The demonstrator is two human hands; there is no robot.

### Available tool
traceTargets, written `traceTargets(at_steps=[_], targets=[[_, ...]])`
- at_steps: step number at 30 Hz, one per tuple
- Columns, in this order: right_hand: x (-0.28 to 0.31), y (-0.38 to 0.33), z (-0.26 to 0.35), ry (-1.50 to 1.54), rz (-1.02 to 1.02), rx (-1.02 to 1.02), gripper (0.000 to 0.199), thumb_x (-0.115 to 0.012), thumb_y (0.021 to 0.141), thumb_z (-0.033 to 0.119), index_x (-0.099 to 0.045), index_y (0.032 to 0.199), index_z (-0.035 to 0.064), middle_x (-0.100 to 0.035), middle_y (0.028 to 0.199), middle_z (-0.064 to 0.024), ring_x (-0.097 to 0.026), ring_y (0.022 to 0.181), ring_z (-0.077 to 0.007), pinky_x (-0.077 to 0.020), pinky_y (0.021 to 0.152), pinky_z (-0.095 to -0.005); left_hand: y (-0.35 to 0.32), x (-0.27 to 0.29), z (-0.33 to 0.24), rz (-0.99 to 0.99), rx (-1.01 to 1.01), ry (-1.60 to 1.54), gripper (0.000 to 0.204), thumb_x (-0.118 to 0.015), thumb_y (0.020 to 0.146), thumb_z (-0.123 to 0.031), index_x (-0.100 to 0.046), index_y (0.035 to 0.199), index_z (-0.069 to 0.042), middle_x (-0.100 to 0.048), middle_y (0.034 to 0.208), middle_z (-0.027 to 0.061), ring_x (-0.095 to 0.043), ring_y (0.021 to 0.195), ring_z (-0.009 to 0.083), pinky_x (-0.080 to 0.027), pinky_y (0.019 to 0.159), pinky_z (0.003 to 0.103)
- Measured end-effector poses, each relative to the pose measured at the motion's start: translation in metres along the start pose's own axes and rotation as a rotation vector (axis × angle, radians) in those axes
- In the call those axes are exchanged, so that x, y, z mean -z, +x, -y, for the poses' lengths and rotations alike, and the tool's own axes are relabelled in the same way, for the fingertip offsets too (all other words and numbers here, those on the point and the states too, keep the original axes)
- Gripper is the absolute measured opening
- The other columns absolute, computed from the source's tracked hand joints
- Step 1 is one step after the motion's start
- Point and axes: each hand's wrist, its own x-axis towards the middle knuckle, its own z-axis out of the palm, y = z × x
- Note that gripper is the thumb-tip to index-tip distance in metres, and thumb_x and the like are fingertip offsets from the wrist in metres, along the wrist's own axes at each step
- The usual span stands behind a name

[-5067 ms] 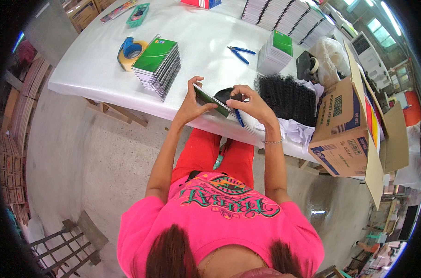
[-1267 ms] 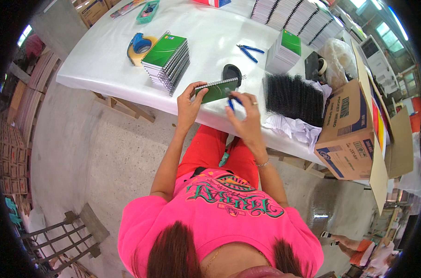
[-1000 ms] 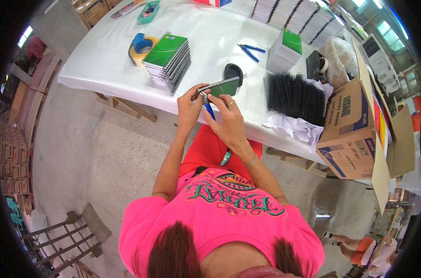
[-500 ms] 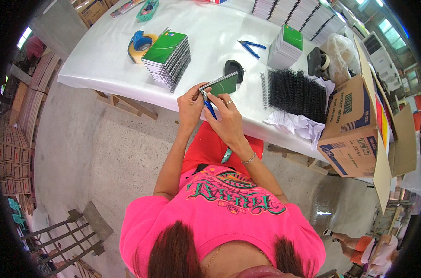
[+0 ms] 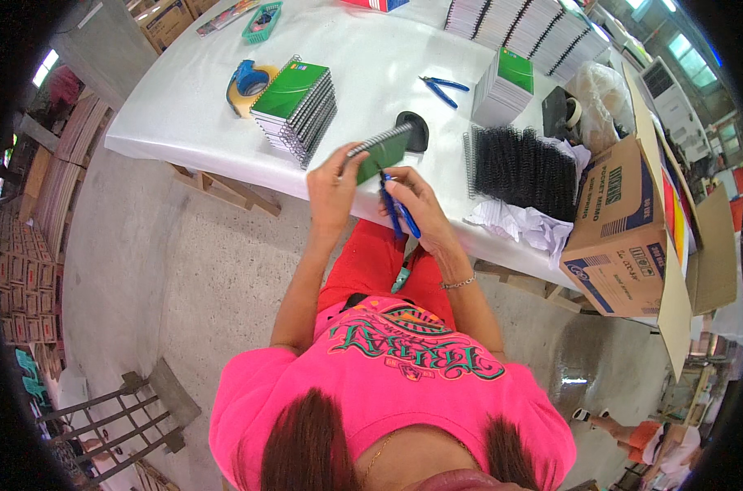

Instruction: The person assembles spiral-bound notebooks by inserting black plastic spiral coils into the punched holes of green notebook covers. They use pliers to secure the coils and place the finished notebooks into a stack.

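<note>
My left hand (image 5: 332,186) grips a small green spiral-bound notebook (image 5: 385,154) by its left end, over the table's near edge. The notebook is tilted, with its wire coil along the upper edge. In my right hand (image 5: 425,203) are blue-handled nippers (image 5: 407,219), their jaws pointing up just below the notebook. Behind the notebook a black round-based object (image 5: 419,135) rests on the table. To the left stands a stack of green spiral notebooks (image 5: 294,110). Another pair of blue nippers (image 5: 445,92) lies farther back on the white table (image 5: 200,135).
Black wire coils (image 5: 523,173) lie on crumpled paper at the right, beside an open cardboard box (image 5: 613,237). Behind them are a block of green-topped pads (image 5: 502,96) and rows of bound books (image 5: 519,29). A tape dispenser (image 5: 247,82) and a green basket (image 5: 262,23) stand left.
The nippers have come away from the notebook's coil end, moving down and right with my right hand. My left hand has raised and tilted the notebook slightly.
</note>
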Motion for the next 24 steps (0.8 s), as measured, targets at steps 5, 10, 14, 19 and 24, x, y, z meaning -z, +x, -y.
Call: traceTargets(at_steps=[5,10,14,19,24], targets=[[0.051,0.033,-0.033,-0.879,-0.575,0.402,0.033,-0.063,0.09,0.019,-0.053,0.117,0.0017,-0.055,0.099,-0.0147,-0.055,0.093,-0.0268,-0.0453,0.083,-0.0404,0.046,0.047,-0.066,-0.178,0.033,0.002,0.03,-0.069,0.092,-0.012,-0.069,0.12,-0.003,-0.068,0.082,0.002,-0.056,0.07,0.005,-0.049,0.062,0.022],[0.055,0.039,-0.045,-1.292,-0.824,0.535,0.038,-0.067,0.084,0.014,-0.055,0.118,0.004,-0.052,0.112,-0.0189,-0.049,0.106,-0.0363,-0.0382,0.095,-0.0497,0.122,0.083,-0.046,-0.324,-0.13,-0.063,0.03,-0.071,0.091,-0.015,-0.065,0.114,0.005,-0.068,0.084,0.0062,-0.058,0.074,0.0059,-0.047,0.065,0.02],[0.054,0.041,-0.052,-1.362,-0.849,0.571,0.037,-0.067,0.084,0.016,-0.057,0.119,0.0059,-0.053,0.113,-0.0167,-0.049,0.108,-0.0343,-0.0358,0.099,-0.0477,0.15,0.093,-0.003,-0.339,-0.047,-0.229,0.031,-0.075,0.088,-0.019,-0.062,0.103,0.005,-0.066,0.081,0.0057,-0.056,0.071,0.0083,-0.045,0.063,0.022],[0.056,0.038,-0.052,-1.377,-0.869,0.576,0.037,-0.067,0.085,0.018,-0.058,0.12,0.0069,-0.053,0.113,-0.0157,-0.049,0.108,-0.0337,-0.0354,0.1,-0.0475,0.152,0.096,0.027,-0.414,-0.044,0.053,0.034,-0.077,0.085,-0.025,-0.064,0.098,0.004,-0.061,0.082,0.0041,-0.049,0.071,0.0092,-0.042,0.065,0.025],[0.053,0.037,-0.05,-1.37,-0.861,0.561,0.037,-0.067,0.086,0.018,-0.059,0.119,0.007,-0.054,0.112,-0.0156,-0.048,0.109,-0.0334,-0.0352,0.1,-0.0474,0.148,0.103,0.048,-0.429,-0.006,0.061,0.036,-0.078,0.084,-0.027,-0.065,0.098,0.004,-0.059,0.085,0.0041,-0.047,0.074,0.0102,-0.042,0.068,0.025]])
